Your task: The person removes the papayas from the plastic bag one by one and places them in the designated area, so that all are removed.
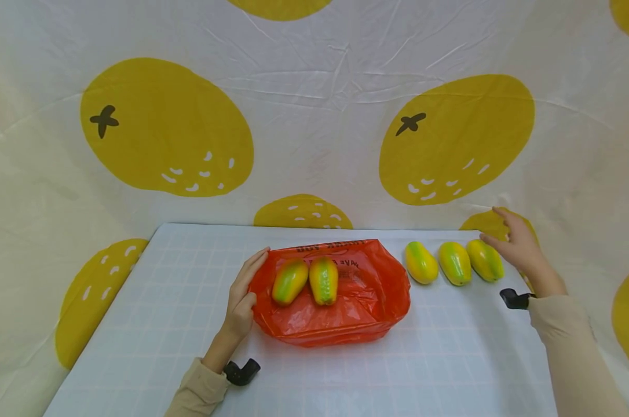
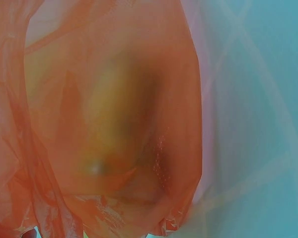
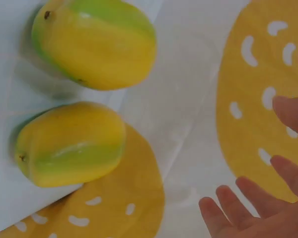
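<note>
Head view [image 1: 485,260] puts the nearest fruit at approx. 8 o'clock from my R hand [image 1: 523,252], close by; R wrist view shows a gap btwn skin and fruit, so no contact. R fingers [image 3: 283,173] are spread, thumb well apart, nothing held. In that view they sit at 4 o'clock, w/ two fruits over at 9 to 11 o'clock.

L hand [image 1: 241,295] is at 9 o'clock on the red bag [image 1: 366,310], gripping its edge, fingers along the outside, thumb at the rim. L wrist cam is mostly blurry red film w/ a yellowish shape showing thru.

Bag lies mouth open on the desk [image 1: 450,359]. Two fruits inside [image 1: 290,282], side by side, approx. 10 o'clock of bag ctr. Dark lettering along its 12 o'clock side.

Three loose fruits, nearest one incl., lie in a row on the desk, btwn 2 and 3 o'clock from the bag; the R-most two sit close together. All are oval, glossy yellow w/ green streaks; R wrist cam shows a small dark spot at one end of each of its two.
</note>
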Available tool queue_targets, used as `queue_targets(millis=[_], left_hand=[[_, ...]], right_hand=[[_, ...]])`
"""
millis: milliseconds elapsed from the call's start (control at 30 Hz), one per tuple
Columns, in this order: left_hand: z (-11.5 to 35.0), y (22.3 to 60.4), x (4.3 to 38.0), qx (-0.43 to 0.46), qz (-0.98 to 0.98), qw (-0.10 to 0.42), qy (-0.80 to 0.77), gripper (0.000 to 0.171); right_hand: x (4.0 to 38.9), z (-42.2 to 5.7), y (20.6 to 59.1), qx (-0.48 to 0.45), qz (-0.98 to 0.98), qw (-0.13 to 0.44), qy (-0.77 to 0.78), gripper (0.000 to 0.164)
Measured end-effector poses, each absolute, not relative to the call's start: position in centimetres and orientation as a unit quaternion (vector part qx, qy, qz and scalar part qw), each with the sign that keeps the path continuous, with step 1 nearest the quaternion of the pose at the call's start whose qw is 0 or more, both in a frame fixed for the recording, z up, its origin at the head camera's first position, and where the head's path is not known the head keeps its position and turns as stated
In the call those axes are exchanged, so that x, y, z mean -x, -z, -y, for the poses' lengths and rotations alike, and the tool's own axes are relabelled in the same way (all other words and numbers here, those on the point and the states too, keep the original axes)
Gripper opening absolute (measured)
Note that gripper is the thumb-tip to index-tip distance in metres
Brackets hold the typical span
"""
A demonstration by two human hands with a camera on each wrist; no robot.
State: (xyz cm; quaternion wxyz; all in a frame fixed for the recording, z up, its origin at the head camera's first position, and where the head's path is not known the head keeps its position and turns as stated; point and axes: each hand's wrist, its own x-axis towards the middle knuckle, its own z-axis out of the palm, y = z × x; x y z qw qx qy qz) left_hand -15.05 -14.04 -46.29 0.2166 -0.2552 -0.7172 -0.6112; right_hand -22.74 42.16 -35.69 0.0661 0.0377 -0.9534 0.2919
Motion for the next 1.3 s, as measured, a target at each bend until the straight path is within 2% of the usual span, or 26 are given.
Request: queue_targets(millis=[233,767,1033,1300], left_hand=[[13.9,46.2,15.0,0.253,0.719,0.215,0.610,0.084],[14.0,46.3,14.9,0.246,0.723,0.209,0.611,0.085],[13.9,46.1,14.8,0.242,0.725,0.208,0.611,0.085],[14.0,46.2,14.9,0.245,0.725,0.211,0.608,0.085]], right_hand=[[21.8,-39.7,33.9,-0.037,0.946,0.087,-0.311,0.074],[19.2,-32.0,29.2,-0.130,0.934,0.162,-0.292,0.060],[17.9,-28.6,27.5,-0.159,0.925,0.165,-0.305,0.055],[17.5,-25.1,26.3,-0.202,0.916,0.156,-0.308,0.042]])
